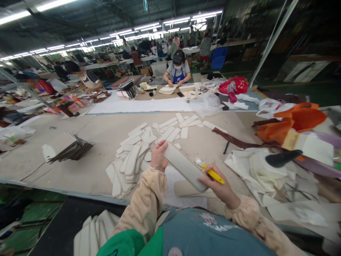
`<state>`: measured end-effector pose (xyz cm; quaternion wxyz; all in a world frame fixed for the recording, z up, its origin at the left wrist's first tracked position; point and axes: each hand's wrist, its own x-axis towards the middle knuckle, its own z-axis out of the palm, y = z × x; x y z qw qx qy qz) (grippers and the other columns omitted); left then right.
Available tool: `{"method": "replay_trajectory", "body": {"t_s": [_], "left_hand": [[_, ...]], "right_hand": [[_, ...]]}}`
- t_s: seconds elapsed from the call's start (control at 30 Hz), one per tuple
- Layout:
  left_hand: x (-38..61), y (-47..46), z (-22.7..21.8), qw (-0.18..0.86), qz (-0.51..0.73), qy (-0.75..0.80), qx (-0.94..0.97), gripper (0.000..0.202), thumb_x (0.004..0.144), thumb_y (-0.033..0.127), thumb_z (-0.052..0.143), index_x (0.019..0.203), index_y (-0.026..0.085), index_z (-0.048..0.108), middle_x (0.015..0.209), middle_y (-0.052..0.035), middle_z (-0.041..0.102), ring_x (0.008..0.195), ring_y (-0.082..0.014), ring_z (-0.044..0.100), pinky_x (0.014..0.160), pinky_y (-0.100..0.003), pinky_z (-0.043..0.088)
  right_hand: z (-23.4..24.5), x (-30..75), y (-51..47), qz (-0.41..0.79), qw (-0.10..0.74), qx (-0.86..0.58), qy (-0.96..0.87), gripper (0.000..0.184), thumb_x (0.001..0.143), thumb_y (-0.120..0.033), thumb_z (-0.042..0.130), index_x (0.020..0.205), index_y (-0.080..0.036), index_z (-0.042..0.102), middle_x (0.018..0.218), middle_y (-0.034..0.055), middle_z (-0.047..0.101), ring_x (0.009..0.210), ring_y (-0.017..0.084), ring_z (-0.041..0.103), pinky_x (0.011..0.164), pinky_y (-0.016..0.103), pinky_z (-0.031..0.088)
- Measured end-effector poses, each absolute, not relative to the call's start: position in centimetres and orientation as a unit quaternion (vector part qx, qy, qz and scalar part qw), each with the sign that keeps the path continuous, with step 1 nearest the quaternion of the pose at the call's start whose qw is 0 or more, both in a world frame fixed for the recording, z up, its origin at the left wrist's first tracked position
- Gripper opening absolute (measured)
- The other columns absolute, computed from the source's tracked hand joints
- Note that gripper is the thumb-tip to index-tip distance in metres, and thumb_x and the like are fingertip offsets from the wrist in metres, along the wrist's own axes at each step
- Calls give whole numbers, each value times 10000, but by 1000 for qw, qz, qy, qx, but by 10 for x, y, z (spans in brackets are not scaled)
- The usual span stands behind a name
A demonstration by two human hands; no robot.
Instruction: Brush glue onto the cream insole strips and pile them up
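Between my two hands a long off-white strip with rounded ends [183, 165] is held tilted above the table. My left hand [159, 155] grips its upper left end, fingers over the edge. At its lower right end, my right hand [220, 183] pinches the strip with the thumb and also holds a yellow-handled brush [215, 176], whose bristles look white and point up and left. Just beyond my left hand lies a loose heap of similar strips [133, 156], overlapping one another. Under the held strip is a white sheet of paper [176, 181].
A stack of thin dark-edged sheets [73, 147] stands at the left. To the right are a white tub [262, 165] with a black-handled tool [283, 158], and an orange bag [293, 119]. More strips [93, 231] lie below the table edge. A co-worker [178, 71] sits opposite.
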<state>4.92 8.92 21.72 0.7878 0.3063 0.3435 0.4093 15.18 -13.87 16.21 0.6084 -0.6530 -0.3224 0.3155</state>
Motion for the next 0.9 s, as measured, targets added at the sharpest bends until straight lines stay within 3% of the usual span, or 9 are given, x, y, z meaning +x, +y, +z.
{"method": "replay_trajectory", "body": {"t_s": [0.37,0.6,0.9], "left_hand": [[46,73,204,839,369,301,264,310,606,203,750,881,134,625,807,-62,696,859,-218,656,840,-342,502],[38,68,196,837,380,298,257,301,632,191,731,904,118,623,801,-89,698,883,-246,656,851,-393,504],[34,79,187,804,407,353,251,290,578,119,753,843,136,639,784,-46,698,832,-203,658,825,-338,511]], "right_hand": [[161,145,-134,312,620,-658,-291,334,695,-353,709,871,-237,450,735,-47,458,653,117,434,561,226,364],[157,141,-137,320,607,-669,-286,300,729,-404,667,857,-234,457,701,-49,465,632,122,447,539,233,387],[156,136,-138,301,587,-685,-309,313,720,-407,681,808,-225,442,688,-40,481,619,123,466,557,247,412]]}}
